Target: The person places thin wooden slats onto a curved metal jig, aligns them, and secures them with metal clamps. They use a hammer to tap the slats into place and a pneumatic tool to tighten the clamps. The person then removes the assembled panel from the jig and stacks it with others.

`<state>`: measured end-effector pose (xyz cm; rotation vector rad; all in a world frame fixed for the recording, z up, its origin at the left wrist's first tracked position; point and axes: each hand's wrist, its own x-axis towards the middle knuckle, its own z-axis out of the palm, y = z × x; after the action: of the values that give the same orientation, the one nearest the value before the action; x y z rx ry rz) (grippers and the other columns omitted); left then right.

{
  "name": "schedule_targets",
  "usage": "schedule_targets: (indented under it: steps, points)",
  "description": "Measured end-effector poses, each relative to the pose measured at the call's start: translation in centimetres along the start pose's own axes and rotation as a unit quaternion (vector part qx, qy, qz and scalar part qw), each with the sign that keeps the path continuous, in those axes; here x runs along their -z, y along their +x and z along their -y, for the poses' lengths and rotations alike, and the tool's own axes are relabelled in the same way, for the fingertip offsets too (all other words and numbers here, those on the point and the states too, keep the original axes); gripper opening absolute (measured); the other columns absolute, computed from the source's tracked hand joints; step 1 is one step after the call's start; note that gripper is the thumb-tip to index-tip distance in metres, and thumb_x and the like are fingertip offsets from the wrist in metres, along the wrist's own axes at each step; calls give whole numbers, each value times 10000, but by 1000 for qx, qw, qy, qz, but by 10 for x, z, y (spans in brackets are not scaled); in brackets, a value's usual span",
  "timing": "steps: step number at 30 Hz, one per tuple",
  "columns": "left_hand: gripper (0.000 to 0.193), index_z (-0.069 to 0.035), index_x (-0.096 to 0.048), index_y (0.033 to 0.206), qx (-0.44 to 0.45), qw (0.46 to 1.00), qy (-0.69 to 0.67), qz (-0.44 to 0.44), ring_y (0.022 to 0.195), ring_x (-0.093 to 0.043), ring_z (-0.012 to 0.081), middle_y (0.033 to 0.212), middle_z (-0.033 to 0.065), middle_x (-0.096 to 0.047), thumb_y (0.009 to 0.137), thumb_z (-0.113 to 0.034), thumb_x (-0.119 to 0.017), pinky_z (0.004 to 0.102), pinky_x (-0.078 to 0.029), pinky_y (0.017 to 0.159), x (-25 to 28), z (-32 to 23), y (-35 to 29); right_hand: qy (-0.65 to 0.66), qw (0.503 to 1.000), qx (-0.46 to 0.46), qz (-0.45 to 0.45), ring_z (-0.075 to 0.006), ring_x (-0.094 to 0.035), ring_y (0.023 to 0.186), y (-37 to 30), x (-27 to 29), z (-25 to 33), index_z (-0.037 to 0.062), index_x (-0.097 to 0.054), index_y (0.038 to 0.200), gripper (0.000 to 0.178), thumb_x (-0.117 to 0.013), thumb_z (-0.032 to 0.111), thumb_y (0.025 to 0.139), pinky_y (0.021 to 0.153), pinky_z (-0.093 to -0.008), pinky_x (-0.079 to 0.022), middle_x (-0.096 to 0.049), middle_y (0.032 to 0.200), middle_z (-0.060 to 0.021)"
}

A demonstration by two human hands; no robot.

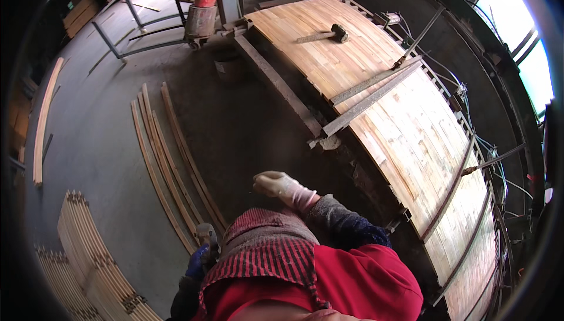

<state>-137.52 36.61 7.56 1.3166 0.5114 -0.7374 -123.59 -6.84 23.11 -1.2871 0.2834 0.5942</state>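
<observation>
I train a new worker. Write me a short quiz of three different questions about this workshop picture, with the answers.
1. True or false: the dark-headed hammer with the wooden handle lies on the large panel of pale wooden strips.
2. Multiple choice: where are the loose long thin wooden strips? A) on the grey concrete floor, B) on the panel, C) in the round metal drum.
3. Fill in: the person's right hand wears a light-coloured ____.

Key:
1. True; it lies near the panel's far end.
2. A; they lie on the grey concrete floor, left of the panel.
3. Glove. The hand is raised in front of the body; whether it holds anything cannot be told.
</observation>
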Motion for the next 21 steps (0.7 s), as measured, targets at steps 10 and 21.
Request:
schedule_targets:
  steps: [10, 21]
  points:
    - [280, -65, -592, 1188, -193, 949, 248, 34, 852, -595, 85, 1002, 34, -643, 996, -269, -575, 187, -497, 679, -13, -302, 249, 142, 956, 93, -240, -202, -659, 1030, 211, 192, 138, 58, -588, 1301, 432, -562, 363, 996, 875, -356, -518, -681, 1176, -99]
    - [214, -76, -604, 978, 33, 993, 104, 50, 602, -565, 102, 759, 12, -605, 950, -286, -629, 234, -467, 546, -69, -622, 488, -172, 711, -102, -674, -393, -629, 1127, 485, 552, 250, -88, -683, 1108, 866, -623, 703, 762, 943, -446, -467, -674, 1124, -296]
